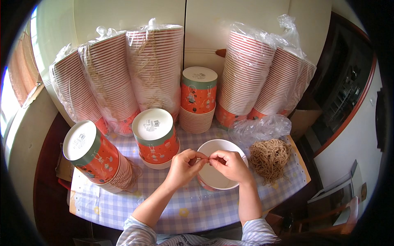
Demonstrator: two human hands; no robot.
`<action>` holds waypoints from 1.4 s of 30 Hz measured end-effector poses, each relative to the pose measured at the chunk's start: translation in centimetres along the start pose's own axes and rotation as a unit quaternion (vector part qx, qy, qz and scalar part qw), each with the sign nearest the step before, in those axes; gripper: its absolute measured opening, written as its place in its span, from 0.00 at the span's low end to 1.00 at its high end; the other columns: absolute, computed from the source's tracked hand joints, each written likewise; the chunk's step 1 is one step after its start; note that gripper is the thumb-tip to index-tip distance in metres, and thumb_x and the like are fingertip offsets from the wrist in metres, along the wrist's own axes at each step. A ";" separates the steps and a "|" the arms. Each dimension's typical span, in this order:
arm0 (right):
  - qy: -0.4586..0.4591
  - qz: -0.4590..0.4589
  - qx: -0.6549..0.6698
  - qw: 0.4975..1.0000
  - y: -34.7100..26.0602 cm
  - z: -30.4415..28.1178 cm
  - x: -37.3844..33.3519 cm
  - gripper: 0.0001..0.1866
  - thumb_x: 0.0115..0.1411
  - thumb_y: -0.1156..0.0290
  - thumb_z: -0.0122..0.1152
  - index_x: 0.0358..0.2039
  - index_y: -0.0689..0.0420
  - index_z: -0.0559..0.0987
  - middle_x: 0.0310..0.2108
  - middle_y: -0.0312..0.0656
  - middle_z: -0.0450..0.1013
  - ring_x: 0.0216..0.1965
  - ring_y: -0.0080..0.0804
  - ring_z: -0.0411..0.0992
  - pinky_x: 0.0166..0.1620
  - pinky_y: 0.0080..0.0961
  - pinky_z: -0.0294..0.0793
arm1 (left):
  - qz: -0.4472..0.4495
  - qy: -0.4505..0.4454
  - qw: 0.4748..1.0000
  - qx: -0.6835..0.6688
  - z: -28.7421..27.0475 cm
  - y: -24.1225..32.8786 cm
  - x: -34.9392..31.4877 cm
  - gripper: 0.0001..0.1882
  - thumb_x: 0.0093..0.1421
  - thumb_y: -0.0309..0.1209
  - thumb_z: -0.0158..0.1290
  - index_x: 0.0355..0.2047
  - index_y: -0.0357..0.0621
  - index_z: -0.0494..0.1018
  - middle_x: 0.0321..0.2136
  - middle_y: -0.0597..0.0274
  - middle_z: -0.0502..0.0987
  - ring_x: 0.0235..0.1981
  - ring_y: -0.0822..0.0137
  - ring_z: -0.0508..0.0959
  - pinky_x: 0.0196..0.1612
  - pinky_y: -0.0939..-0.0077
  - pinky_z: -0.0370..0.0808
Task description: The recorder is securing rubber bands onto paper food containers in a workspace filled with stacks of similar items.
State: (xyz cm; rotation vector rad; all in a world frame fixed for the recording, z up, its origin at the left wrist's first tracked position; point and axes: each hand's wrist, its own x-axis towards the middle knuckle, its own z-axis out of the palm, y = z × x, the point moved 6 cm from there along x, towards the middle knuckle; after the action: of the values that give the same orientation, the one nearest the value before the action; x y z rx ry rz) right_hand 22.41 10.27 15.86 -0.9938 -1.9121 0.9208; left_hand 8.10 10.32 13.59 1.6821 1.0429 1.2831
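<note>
My left hand (pixel 183 167) and my right hand (pixel 232 167) meet above an upright paper bucket (pixel 215 146) with a white inside. Thumbs and forefingers are pinched together, fingertips nearly touching; what they hold, if anything, is too small to make out. To the right of the bucket lies a tangled heap of brown cords (pixel 270 160). Left of my hands stands an upside-down orange and green paper bucket (pixel 158 137) with a white base. Farther left, a leaning stack of upside-down buckets (pixel 100 158) has brown cords hanging along its lower right side.
Tall plastic-wrapped stacks of buckets line the back left (pixel 155 65) and back right (pixel 248 69). Between them stands a shorter unwrapped stack (pixel 199 100). Crumpled clear plastic (pixel 262 128) lies behind the cords. A blue checked cloth (pixel 180 211) covers the table.
</note>
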 end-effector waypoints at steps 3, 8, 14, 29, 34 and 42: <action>-0.002 0.002 0.002 1.000 -0.1 0.0 0.0 0.05 0.55 0.75 0.56 0.29 0.64 0.75 0.22 0.40 0.73 0.24 0.20 0.70 0.28 0.18 0.70 | 0.022 0.015 0.999 0.019 -0.3 0.7 0.0 0.05 0.49 0.24 0.58 0.28 0.39 0.76 0.19 0.65 0.69 0.18 0.77 0.67 0.21 0.82 0.66; -0.005 -0.002 0.002 1.000 0.0 0.0 -0.1 0.06 0.54 0.74 0.57 0.30 0.64 0.76 0.23 0.40 0.74 0.25 0.22 0.72 0.30 0.19 0.71 | 0.046 0.030 0.998 0.034 -0.7 1.4 0.2 0.05 0.49 0.24 0.58 0.28 0.39 0.76 0.21 0.63 0.71 0.20 0.75 0.70 0.25 0.81 0.69; -0.008 -0.005 0.006 1.000 -0.2 0.0 -0.1 0.06 0.54 0.74 0.57 0.30 0.64 0.76 0.23 0.40 0.74 0.25 0.21 0.71 0.29 0.18 0.71 | 0.006 0.015 1.000 0.003 -0.8 0.8 0.2 0.06 0.52 0.25 0.54 0.30 0.36 0.74 0.23 0.62 0.75 0.25 0.75 0.75 0.28 0.83 0.72; 0.008 -0.015 0.006 1.000 -0.7 -0.3 0.0 0.05 0.55 0.75 0.57 0.29 0.63 0.76 0.22 0.37 0.72 0.23 0.18 0.68 0.27 0.16 0.68 | -0.069 -0.083 0.994 -0.010 0.1 0.4 -0.1 0.06 0.54 0.25 0.51 0.29 0.33 0.72 0.21 0.70 0.73 0.23 0.83 0.69 0.25 0.87 0.67; 0.008 -0.013 -0.002 1.000 -0.5 -0.3 -0.1 0.05 0.55 0.75 0.57 0.29 0.63 0.76 0.22 0.37 0.72 0.23 0.18 0.68 0.27 0.16 0.68 | -0.064 -0.072 0.995 -0.017 0.2 0.4 -0.1 0.05 0.54 0.24 0.52 0.30 0.33 0.73 0.20 0.72 0.72 0.22 0.85 0.68 0.24 0.89 0.66; 0.009 0.013 0.004 1.000 -0.7 -0.5 -0.1 0.05 0.54 0.74 0.58 0.29 0.63 0.75 0.22 0.36 0.72 0.23 0.17 0.69 0.28 0.16 0.69 | -0.054 -0.043 0.998 0.009 0.1 0.0 -0.1 0.08 0.53 0.28 0.55 0.31 0.37 0.75 0.14 0.66 0.72 0.16 0.82 0.68 0.21 0.85 0.67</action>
State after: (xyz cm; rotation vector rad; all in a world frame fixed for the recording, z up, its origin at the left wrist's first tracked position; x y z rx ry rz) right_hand 22.66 10.03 16.59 -1.0218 -1.8829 0.9304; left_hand 8.23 10.16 13.55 1.6556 1.0828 1.1253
